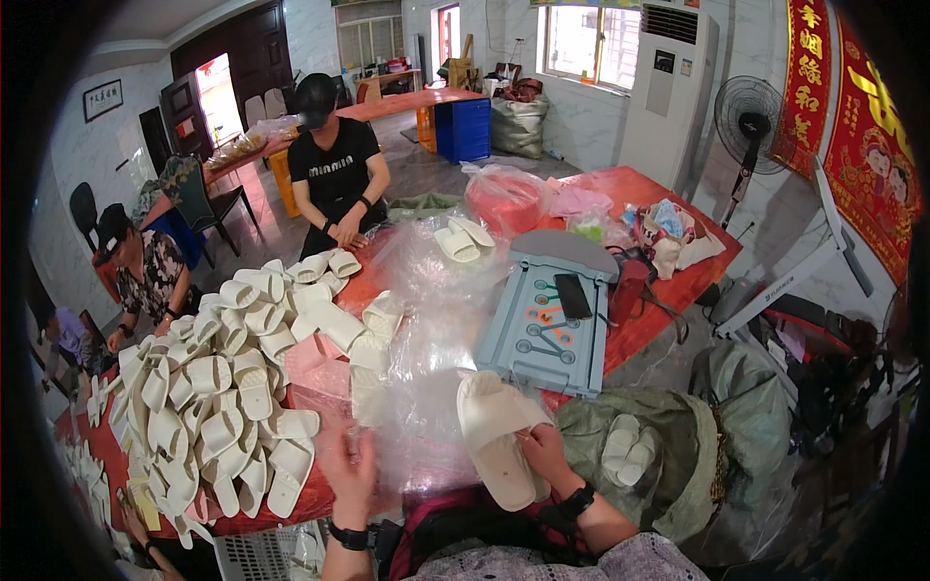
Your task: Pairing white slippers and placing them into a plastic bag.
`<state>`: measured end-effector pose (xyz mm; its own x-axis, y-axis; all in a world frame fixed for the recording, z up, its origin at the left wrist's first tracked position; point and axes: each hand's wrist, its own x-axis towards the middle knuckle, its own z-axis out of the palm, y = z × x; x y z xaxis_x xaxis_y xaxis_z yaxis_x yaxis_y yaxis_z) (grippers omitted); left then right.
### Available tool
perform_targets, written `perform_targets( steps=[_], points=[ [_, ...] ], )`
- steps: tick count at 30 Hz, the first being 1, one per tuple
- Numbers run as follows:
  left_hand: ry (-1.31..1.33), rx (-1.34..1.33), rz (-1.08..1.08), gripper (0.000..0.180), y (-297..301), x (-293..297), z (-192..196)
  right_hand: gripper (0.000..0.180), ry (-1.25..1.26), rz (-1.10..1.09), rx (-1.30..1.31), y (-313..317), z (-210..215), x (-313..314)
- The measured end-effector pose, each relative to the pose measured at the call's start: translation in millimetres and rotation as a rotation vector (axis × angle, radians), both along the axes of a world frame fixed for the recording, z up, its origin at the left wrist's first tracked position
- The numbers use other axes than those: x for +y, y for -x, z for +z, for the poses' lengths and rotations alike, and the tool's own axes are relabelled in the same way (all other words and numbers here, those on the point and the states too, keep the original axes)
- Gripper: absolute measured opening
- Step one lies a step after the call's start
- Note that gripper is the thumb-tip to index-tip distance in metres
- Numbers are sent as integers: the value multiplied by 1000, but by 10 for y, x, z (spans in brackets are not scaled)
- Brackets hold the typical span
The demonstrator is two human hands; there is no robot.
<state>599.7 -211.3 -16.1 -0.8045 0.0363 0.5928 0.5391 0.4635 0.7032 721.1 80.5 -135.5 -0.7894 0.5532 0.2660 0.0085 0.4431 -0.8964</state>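
Observation:
My right hand (548,459) grips a cream slide slipper (492,426) by its side, in front of my body. Whether a second slipper lies behind it I cannot tell. My left hand (350,472) is raised at the table's near edge, fingers apart and slightly blurred, with nothing visible in it. Left of it lies a big heap of cream slippers (232,378). A pink sheet or packet (318,366) sits among them. Thin see-through plastic bags (426,320) spread between the heap and a grey-blue plastic board (542,329), on which a black phone (573,296) rests.
A pair of slippers lies on see-through plastic (463,239) at the table's far side. On the right, an open green woven sack (581,431) holds another pair (629,450). Co-workers stand across the table and at left. A white basket (266,554) sits below the near edge.

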Motion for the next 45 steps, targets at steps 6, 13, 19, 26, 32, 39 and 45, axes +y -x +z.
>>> perform_targets(
  steps=[6,13,19,26,32,39,45],
  points=[
    [425,-161,-195,62,-71,259,-486,27,29,106,22,-66,273,-69],
    [533,-245,-656,75,12,267,-424,24,-3,563,-42,-206,739,-295],
    [359,-358,-694,60,118,331,-555,23,-75,832,-148,-110,790,-465],
    [384,-438,-483,46,306,352,-660,34,-399,695,-299,-78,823,-294],
    [443,-446,-334,41,346,415,-388,31,-272,869,-300,-181,840,-413],
    [501,-416,-526,41,330,311,-258,35,-374,565,-292,-39,805,-395],
    [707,-456,-484,41,176,287,25,37,-436,367,-345,27,685,-419]
  ],
)
